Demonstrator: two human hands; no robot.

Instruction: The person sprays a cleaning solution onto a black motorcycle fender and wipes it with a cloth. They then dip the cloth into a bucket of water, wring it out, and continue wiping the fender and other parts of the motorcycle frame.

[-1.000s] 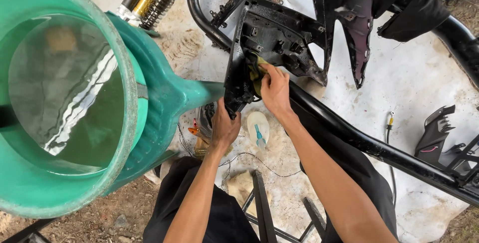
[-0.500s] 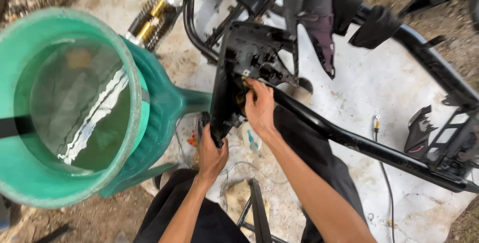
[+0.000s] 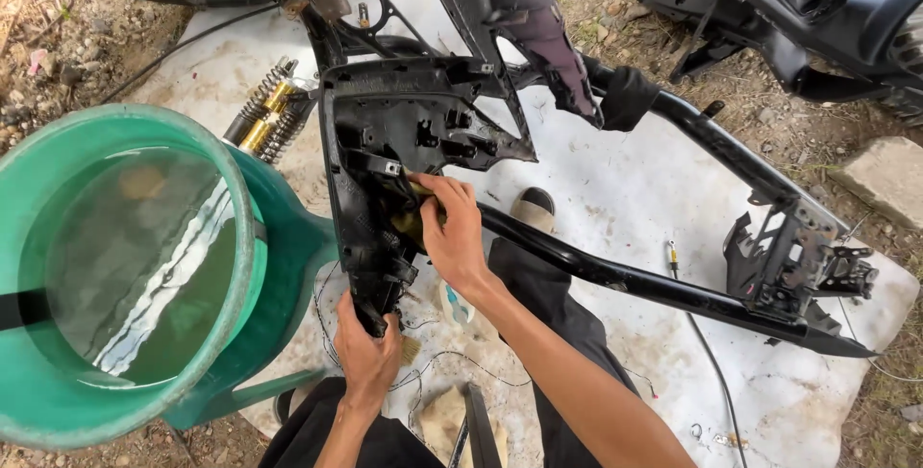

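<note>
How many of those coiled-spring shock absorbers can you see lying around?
1. A single shock absorber with a gold body and coiled spring lies on the white sheet, just behind the green water bucket. Another could be hidden behind the bucket or the black panels.

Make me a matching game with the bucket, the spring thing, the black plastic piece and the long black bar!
Things:
1. green bucket
2. spring shock absorber
3. black plastic panel
4. long black frame bar

States:
A. held at its lower end by the left hand
B. full of water
C. lying on the white sheet, gold in the middle
D. running under the right hand toward the right

Pairs: 1-B, 2-C, 3-A, 4-D
</note>
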